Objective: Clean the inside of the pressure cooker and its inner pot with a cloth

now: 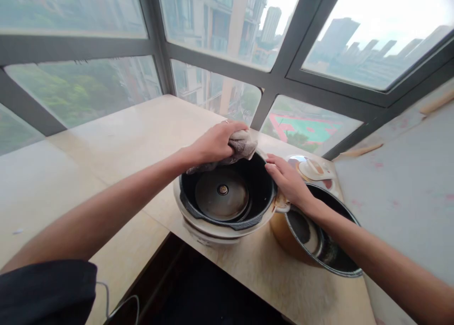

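A pale electric cooker body (213, 236) with a black inside stands on the counter. At its bottom lies a round heating plate (209, 195) with a small metal centre. My left hand (224, 138) is closed around a bunched greyish cloth (244, 145), which touches the far rim. Part of the cloth hangs along that rim toward the left. My right hand (285, 176) rests against the right side of the rim with its fingers stretched out. Below my right forearm stands a separate inner pot (283, 240), golden outside and dark inside, partly hidden by that arm.
Behind the inner pot sits a lid with a pale handle (314, 169). The light stone-patterned counter (117, 150) runs along grey-framed windows (220, 65). A wall (407, 197) closes the right side. A thin cable (122, 306) hangs at the lower left near the counter's edge.
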A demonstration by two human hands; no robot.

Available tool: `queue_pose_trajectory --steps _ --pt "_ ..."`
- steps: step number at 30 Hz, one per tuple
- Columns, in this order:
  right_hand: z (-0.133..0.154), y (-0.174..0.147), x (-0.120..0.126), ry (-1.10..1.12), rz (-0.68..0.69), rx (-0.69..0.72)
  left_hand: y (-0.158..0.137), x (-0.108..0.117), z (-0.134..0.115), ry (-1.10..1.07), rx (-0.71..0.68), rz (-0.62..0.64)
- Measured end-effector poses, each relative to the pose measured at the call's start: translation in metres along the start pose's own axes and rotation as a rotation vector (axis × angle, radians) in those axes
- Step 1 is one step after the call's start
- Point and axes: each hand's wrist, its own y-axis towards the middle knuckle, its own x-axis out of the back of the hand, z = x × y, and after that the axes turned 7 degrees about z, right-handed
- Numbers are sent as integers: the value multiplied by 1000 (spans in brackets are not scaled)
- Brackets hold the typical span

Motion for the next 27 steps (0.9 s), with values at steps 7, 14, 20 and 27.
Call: queue_pose_trajectory --steps 7,14,20,27 --pt "1 -2 3 61 72 -77 -25 -15 -2 224 182 163" --pt "0 -4 7 91 97 -62 -22 -26 6 194 432 489" --pt "2 -5 7 122 93 -85 -22 -20 5 138 430 697" --pt "3 -6 5 142 88 -89 -32 -8 -10 -262 235 1118"
